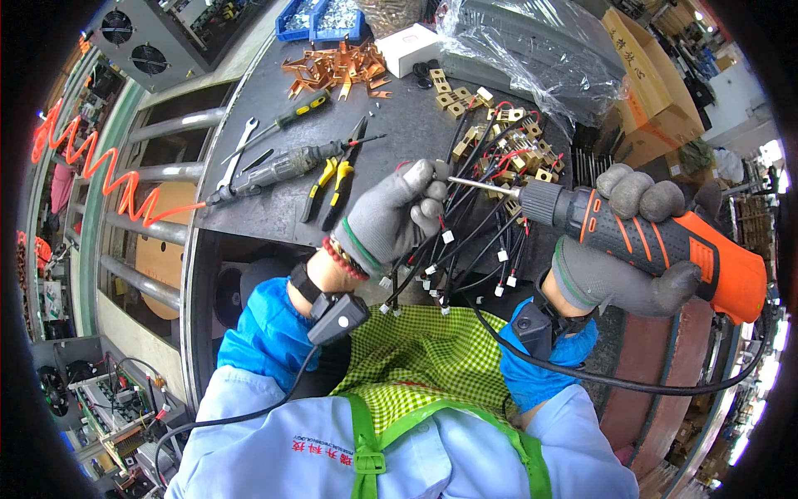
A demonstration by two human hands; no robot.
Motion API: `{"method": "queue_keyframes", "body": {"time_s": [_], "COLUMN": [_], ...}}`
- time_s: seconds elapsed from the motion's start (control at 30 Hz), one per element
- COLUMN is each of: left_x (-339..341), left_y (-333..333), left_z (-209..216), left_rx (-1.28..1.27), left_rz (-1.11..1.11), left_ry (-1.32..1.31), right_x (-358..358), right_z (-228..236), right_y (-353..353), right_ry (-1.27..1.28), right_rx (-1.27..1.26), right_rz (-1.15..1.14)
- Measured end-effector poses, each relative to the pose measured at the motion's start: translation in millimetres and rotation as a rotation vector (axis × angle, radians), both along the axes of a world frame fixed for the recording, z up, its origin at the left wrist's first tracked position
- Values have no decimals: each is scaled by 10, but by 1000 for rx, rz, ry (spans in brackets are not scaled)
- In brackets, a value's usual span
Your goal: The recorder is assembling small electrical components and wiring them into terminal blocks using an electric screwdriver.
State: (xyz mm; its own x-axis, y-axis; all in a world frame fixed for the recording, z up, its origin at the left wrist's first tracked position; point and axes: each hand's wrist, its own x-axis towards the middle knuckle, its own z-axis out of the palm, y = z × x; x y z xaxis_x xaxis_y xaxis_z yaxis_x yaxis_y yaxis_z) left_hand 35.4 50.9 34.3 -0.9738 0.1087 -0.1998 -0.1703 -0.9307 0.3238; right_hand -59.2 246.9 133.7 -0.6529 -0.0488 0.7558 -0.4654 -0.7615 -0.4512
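My right hand (611, 279), in a grey glove, is wrapped round an orange and black corded power screwdriver (698, 245). Its long metal bit (485, 186) points left, and the tip ends at the fingers of my left hand (386, 216). That hand is also gloved, its thumb and fingers pinched together; whatever sits between them is hidden. Just beyond and under the bit lies a heap of brass terminal blocks (544, 158) with black and red leads. The leads' white plug connectors (449, 237) hang toward the table's near edge, between my forearms.
Left on the dark table (274, 204) lie yellow-handled cutters (339, 185), a grey air screwdriver (291, 165) on a red coiled hose (133, 195), a screwdriver (287, 119) and a wrench (238, 152). Copper brackets (341, 68), blue bins (293, 33) and a white box (407, 51) stand farther back.
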Motion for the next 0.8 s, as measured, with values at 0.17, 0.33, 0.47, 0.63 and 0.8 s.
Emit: {"method": "queue_keyframes", "body": {"time_s": [0.17, 0.33, 0.47, 0.63, 0.8], "left_x": [26, 13, 21, 17, -18], "left_y": [210, 292, 337, 307, -130], "left_z": [16, 51, 47, 4, -71], "left_rx": [236, 369, 368, 278, -873], "left_rz": [8, 23, 82, 111, 369], "left_ry": [87, 60, 37, 15, -113], "right_x": [20, -8, -1, 30, -74], "right_z": [1, -15, -35, -99, -156], "right_y": [-30, -31, -38, -71, -84], "right_ry": [67, 80, 128, 104, 88], "right_rx": [4, 19, 117, 132, 112], "right_rz": [68, 22, 18, 42, 105]}}
